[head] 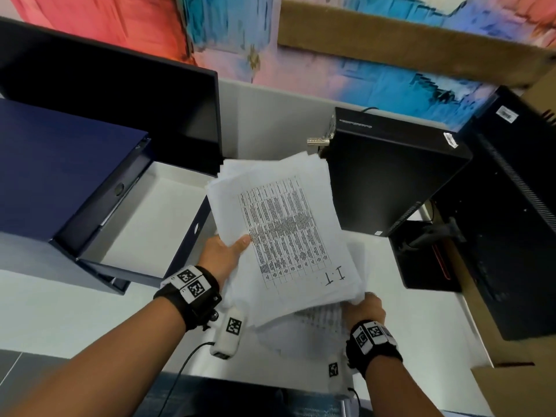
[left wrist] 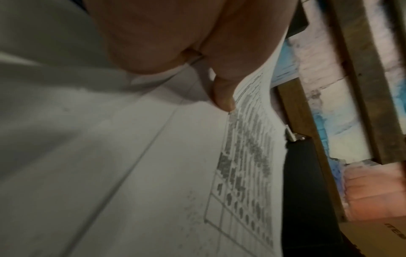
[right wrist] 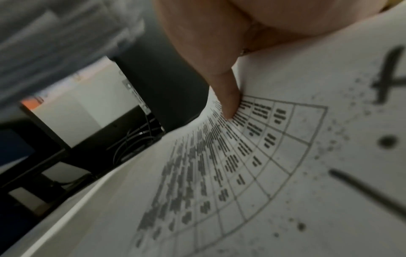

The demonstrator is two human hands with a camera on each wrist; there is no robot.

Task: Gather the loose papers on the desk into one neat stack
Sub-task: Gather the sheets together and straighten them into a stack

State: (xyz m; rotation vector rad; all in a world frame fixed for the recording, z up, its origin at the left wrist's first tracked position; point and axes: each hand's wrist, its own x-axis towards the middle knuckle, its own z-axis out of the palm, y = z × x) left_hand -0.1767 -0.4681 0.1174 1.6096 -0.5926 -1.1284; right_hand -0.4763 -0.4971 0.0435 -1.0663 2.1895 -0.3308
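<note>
A sheaf of white papers (head: pixel 285 230), its top sheet printed with a table and the handwritten letters "I.T", is held tilted above the white desk (head: pixel 75 320). My left hand (head: pixel 227 251) grips its left edge with the thumb on top. My right hand (head: pixel 365 305) grips the near right corner. The sheets' edges are uneven and fan out at the far end. More loose papers (head: pixel 310 329) lie on the desk under the sheaf. In the left wrist view my thumb (left wrist: pixel 222 97) presses the printed sheet (left wrist: pixel 241 156). In the right wrist view my thumb (right wrist: pixel 228 104) pinches the same sheet (right wrist: pixel 263 173).
An open dark blue box file (head: pixel 135 218) stands at the left, in front of a black monitor (head: pixel 120 94). A black computer case (head: pixel 391 176) and a second black case (head: pixel 511 221) crowd the right. A white tagged device (head: pixel 230 332) with a cable lies near the front edge.
</note>
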